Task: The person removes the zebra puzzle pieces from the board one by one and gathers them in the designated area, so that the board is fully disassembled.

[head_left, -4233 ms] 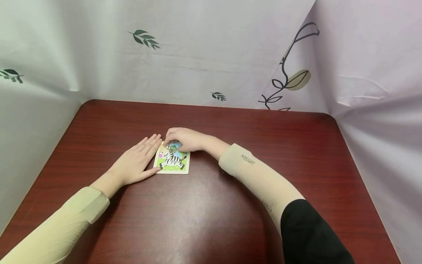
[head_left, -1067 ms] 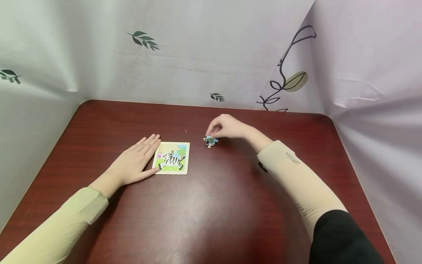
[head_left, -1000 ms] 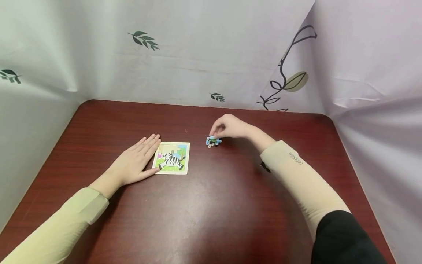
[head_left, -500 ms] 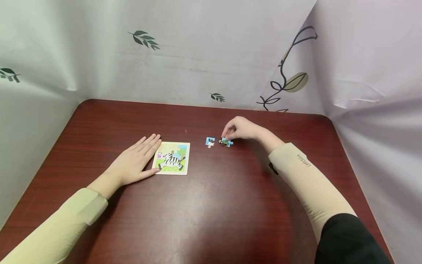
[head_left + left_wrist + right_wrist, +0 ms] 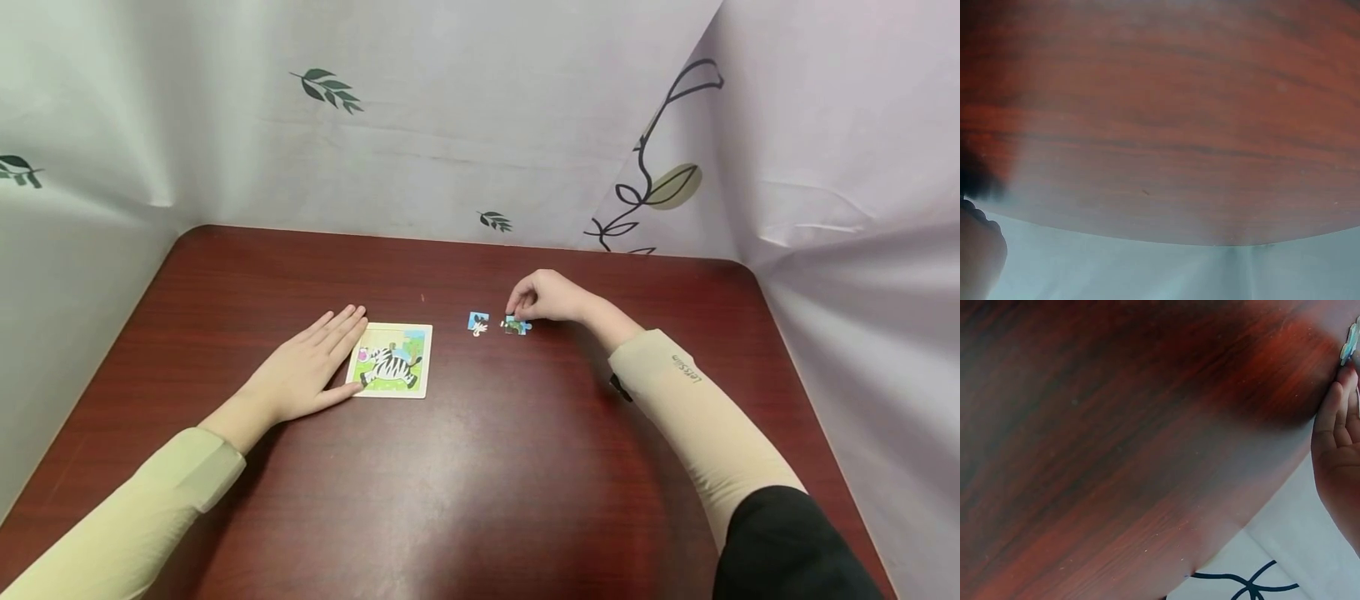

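My left hand [image 5: 306, 379] lies flat with fingers straight along the left edge of a square zebra jigsaw puzzle [image 5: 393, 360], its thumb touching the lower left corner. The upper left of the puzzle shows pale, bare backing. To its right, a small blue jigsaw piece with a bit of striped zebra [image 5: 477, 323] lies on the table. Just beyond that, my right hand [image 5: 551, 296] pinches a blue and green jigsaw piece [image 5: 517, 327] low over or on the tabletop. In the right wrist view, this hand's fingers [image 5: 1338, 415] meet a piece at the frame's edge.
Underneath is a dark red wooden table [image 5: 465, 483] with rounded far corners. Pale curtains with leaf prints [image 5: 450, 125] stand around its far edge and sides. In the left wrist view, mostly tabletop [image 5: 1166, 125] shows.
My right hand has gone from over the puzzle to the right, carrying pieces out of its upper part. One piece was left on the table. The left hand has stayed put.
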Demonstrator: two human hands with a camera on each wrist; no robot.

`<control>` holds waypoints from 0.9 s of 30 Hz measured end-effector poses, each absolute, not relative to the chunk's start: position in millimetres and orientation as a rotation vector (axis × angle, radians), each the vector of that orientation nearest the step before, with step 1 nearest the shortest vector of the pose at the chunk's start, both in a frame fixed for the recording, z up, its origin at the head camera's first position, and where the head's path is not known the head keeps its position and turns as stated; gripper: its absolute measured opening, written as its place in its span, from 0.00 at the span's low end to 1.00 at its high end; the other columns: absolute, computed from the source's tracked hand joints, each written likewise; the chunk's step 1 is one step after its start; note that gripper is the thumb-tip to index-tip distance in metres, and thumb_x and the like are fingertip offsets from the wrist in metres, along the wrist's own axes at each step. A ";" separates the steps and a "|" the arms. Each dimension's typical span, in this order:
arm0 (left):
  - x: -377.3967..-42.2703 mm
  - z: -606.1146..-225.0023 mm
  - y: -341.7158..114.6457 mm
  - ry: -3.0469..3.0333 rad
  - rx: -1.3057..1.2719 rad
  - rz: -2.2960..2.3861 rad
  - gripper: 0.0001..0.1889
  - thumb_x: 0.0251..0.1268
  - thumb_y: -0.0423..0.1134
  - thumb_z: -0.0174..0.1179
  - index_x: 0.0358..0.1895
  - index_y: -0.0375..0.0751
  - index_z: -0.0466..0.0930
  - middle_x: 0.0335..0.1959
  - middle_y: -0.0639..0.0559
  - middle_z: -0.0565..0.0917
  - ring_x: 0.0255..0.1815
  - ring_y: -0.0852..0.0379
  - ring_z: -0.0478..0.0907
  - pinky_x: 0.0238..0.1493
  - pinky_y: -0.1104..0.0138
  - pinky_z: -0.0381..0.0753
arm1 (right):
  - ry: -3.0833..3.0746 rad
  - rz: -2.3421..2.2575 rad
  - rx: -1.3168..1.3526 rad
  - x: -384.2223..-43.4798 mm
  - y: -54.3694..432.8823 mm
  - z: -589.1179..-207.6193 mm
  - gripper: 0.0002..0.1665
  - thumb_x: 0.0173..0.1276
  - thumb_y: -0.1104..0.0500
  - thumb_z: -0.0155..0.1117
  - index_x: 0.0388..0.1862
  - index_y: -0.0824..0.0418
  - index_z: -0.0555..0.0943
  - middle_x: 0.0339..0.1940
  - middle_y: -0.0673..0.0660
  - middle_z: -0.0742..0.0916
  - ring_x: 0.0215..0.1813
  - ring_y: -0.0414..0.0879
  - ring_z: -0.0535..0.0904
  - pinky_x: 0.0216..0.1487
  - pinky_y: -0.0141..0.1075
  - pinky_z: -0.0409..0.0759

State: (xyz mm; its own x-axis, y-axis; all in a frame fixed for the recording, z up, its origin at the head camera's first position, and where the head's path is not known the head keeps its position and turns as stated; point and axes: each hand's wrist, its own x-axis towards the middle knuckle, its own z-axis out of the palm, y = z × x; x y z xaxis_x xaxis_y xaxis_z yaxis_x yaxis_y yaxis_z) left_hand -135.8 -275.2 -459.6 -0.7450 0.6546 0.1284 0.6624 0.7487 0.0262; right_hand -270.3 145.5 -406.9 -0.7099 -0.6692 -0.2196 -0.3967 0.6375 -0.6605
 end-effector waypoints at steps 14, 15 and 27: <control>-133.8 -458.1 -274.6 -2.808 -1.082 -0.118 0.49 0.74 0.64 0.56 0.82 0.28 0.57 0.85 0.34 0.61 0.86 0.37 0.58 0.91 0.66 0.33 | 2.442 -0.893 -0.888 -270.2 128.8 -398.5 0.05 0.69 0.65 0.71 0.41 0.62 0.92 0.35 0.56 0.93 0.37 0.43 0.86 0.45 0.32 0.85; -133.5 -458.4 -274.4 -2.810 -1.082 -0.117 0.49 0.74 0.63 0.57 0.82 0.28 0.57 0.85 0.34 0.61 0.86 0.37 0.58 0.91 0.65 0.33 | 2.438 -0.899 -0.896 -269.9 125.6 -397.5 0.05 0.69 0.65 0.71 0.41 0.62 0.92 0.35 0.56 0.93 0.38 0.43 0.86 0.46 0.32 0.86; -132.6 -461.0 -274.0 -2.801 -1.084 -0.101 0.49 0.74 0.64 0.57 0.82 0.27 0.57 0.85 0.33 0.61 0.86 0.37 0.58 0.90 0.67 0.29 | 2.368 -0.949 -0.963 -266.6 84.3 -395.4 0.07 0.71 0.64 0.71 0.46 0.63 0.91 0.40 0.56 0.93 0.42 0.46 0.88 0.50 0.35 0.88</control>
State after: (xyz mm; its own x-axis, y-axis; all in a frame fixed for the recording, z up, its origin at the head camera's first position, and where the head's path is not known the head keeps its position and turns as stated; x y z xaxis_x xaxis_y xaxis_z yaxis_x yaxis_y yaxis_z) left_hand -132.6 -274.0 -461.0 -0.7316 0.6649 0.1504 0.6740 0.7386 0.0136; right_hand -266.6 84.3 -395.4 -0.6763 -0.7277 -0.1140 -0.4474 0.5288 -0.7212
